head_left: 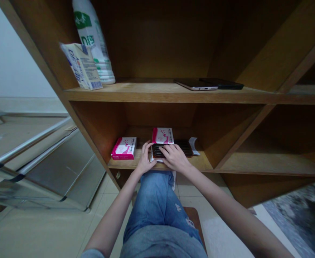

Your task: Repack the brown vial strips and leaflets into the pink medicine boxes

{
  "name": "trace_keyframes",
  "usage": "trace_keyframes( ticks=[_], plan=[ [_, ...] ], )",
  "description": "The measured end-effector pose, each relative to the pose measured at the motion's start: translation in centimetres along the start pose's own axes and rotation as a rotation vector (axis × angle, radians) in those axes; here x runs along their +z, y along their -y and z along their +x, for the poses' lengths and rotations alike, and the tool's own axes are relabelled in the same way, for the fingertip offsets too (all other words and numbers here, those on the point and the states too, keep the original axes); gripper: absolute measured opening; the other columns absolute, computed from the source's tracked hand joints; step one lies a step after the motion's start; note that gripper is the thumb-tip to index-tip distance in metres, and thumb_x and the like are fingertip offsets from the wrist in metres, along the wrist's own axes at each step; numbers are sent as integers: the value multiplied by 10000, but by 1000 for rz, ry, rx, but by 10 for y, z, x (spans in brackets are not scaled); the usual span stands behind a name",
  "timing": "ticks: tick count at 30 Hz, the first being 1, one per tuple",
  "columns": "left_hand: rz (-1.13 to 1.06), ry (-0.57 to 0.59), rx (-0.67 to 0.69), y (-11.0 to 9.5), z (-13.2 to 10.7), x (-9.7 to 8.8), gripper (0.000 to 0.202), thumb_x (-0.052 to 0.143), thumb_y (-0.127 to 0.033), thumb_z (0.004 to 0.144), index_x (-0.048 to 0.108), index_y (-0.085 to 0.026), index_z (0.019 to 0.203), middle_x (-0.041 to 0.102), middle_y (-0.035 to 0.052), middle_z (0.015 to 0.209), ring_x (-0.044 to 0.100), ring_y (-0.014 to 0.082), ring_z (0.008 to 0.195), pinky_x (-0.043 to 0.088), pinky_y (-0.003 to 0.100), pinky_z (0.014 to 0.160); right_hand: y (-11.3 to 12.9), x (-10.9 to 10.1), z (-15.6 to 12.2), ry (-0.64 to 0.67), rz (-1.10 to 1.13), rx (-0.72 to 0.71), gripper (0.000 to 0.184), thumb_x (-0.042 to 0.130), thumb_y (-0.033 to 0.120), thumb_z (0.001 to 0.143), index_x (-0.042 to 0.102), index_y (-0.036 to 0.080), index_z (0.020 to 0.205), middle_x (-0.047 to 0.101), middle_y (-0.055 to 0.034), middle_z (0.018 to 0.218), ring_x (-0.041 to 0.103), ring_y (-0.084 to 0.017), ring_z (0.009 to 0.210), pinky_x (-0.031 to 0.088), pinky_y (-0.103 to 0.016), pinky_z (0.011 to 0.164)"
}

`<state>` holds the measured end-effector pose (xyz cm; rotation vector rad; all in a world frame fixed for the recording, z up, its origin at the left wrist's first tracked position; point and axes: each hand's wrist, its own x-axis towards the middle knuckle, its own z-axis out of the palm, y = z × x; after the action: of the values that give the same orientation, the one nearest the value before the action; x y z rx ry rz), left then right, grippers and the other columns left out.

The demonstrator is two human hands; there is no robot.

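A pink and white box (163, 136) lies with its lid raised on the lower shelf. In its front part is a row of slim dark brown vials (157, 150). My left hand (145, 159) is closed on the box's left front corner, thumb along the front edge and fingers at the side. Above the vials, my right hand (175, 157) has its fingers bent and their tips down among them; whether a vial is pinched there is hidden. More dark vials (184, 147) lie just right of the box, behind my right hand, with a white paper flap (193, 146) at their end.
A shut pink and white box (124, 148) sits at the left of this shelf. On the shelf above (146, 91) stand a drink carton (83, 66) and a white bottle (97, 43), with two phones (196, 84) lying farther right. A metal-framed rack (52, 154) is at the left.
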<state>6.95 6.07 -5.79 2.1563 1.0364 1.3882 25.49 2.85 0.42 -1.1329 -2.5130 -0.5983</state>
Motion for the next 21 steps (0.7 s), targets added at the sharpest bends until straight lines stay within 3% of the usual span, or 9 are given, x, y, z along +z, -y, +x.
trace_keyframes(
  ticks=[9,15,21],
  plan=[
    [-30,-28,-7,-1,2,0,712,566,-124,618,330,-200,1286,382,141,1310,401,274,1236,402,438,988,3,-1,2,-13,-12,9,456,519,212,832,472,128,1277,564,-124,1119,474,-254,963,343,-384,892],
    [-55,-26,-10,1,1,1,724,574,-114,627,316,-194,1299,393,134,1305,410,269,1223,403,437,981,3,3,6,-12,-69,4,388,459,173,862,496,127,1246,579,-112,1030,476,-243,902,347,-371,852],
    [-40,-19,-22,4,-1,3,750,588,-121,635,301,-208,1323,378,129,1325,397,271,1240,385,440,1001,-3,1,5,-23,-42,-21,420,536,229,826,507,118,1230,583,-112,1027,465,-248,905,343,-377,840]
  ],
)
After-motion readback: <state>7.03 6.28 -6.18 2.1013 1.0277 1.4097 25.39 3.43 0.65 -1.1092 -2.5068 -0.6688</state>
